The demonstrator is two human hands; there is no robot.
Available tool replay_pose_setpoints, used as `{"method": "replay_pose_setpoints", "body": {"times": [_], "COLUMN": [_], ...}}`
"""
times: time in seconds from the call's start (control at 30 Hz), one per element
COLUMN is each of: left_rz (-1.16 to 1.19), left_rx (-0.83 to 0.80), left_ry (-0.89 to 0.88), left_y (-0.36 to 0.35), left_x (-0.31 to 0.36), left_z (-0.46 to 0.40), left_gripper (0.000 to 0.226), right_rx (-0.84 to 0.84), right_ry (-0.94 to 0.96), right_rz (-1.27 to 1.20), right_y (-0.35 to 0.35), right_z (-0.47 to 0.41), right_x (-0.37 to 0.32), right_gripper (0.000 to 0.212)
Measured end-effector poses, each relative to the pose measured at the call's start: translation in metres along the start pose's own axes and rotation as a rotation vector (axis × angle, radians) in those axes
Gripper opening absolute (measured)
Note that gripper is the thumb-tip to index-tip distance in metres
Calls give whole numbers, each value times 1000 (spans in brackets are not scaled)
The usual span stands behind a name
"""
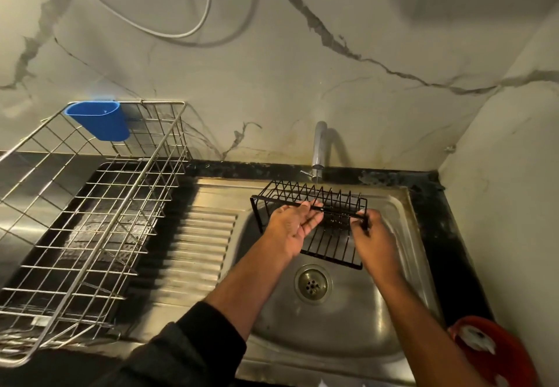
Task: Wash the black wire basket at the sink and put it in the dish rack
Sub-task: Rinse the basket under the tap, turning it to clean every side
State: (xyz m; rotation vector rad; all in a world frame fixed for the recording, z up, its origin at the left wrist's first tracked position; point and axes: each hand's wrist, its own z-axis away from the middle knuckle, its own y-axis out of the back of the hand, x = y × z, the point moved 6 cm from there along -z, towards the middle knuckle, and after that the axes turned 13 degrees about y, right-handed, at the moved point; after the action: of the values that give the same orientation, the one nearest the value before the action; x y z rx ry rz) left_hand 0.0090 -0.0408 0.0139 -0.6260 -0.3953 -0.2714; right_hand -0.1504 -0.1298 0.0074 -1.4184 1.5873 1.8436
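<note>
Nearest to me, below the sink basin (332, 338), a red object (493, 353) sits at the right edge; I cannot tell what it is. The drain (313, 284) lies in the basin floor just in front of my hands. Above the drain I hold the black wire basket (317, 223) over the basin, tilted, its open side turned up toward the tap. My left hand (292, 229) is on the near rim wire, fingers fairly straight and laid along it with the thumb beneath, so it steadies more than clamps. My right hand (373, 235) curls its fingers round the basket's right end wire and takes the real hold. The basket's long axis runs left to right across the basin, roughly parallel to the back wall, with one hand toward each end. The chrome tap (319, 150) stands just behind the basket; whether water runs from it I cannot tell. The stainless dish rack (90, 205) sits to the left of the basin, past the ribbed drainboard (196, 250), with a blue plastic cup (99, 120) hooked on its far corner. I judge the washing not yet finished. Since the rack lies off the basket's left end, my left hand is the nearer one to lead a sideways carry when the time comes.
</note>
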Motion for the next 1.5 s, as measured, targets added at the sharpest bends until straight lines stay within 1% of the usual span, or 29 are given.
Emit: {"method": "replay_pose_setpoints", "body": {"times": [0.17,0.4,0.5,0.6,0.63,0.73,0.83,0.93,1.0,1.03,1.13,1.2,1.3,1.43,1.5], "left_rz": [14,62,117,182,203,235,237,262,261,250,172,150,146,67,14], "left_rx": [3,-59,-81,-92,-94,-85,-71,-57,-39,-33,-35,-61,-100,-104,-80], "left_ry": [-20,-61,-58,-89,-99,-125,-132,-101,-80,-68,-19,8,27,23,28], "left_y": [-6,-15,-16,-12,-11,-11,-12,-7,-1,1,4,1,-8,-27,-35], "left_x": [-2,2,1,5,7,12,15,14,10,9,3,0,0,14,18], "left_z": [-13,-23,-25,-29,-30,-28,-24,-22,-21,-20,-16,-14,-16,-26,-31], "left_gripper": [41,42,52,75,79,85,86,82,75,67,29,15,15,25,22], "right_rx": [38,35,-6,-33,-35,-37,-26,-26,-40,-46,-50,-38,23,76,62], "right_ry": [50,79,68,60,71,99,121,123,114,113,99,92,75,50,43], "right_rz": [21,-11,-54,-90,-98,-74,29,69,57,47,44,45,9,14,61], "right_y": [9,23,17,11,10,7,7,6,5,5,5,7,14,30,37], "right_z": [-8,0,1,-1,-3,-16,-27,-30,-28,-26,-20,-17,-16,-21,-24], "right_x": [1,-11,-7,-5,-7,-12,-13,-11,-9,-8,-5,-4,-4,-17,-25], "right_gripper": [24,27,29,40,43,52,52,49,48,49,50,50,49,62,57]}}
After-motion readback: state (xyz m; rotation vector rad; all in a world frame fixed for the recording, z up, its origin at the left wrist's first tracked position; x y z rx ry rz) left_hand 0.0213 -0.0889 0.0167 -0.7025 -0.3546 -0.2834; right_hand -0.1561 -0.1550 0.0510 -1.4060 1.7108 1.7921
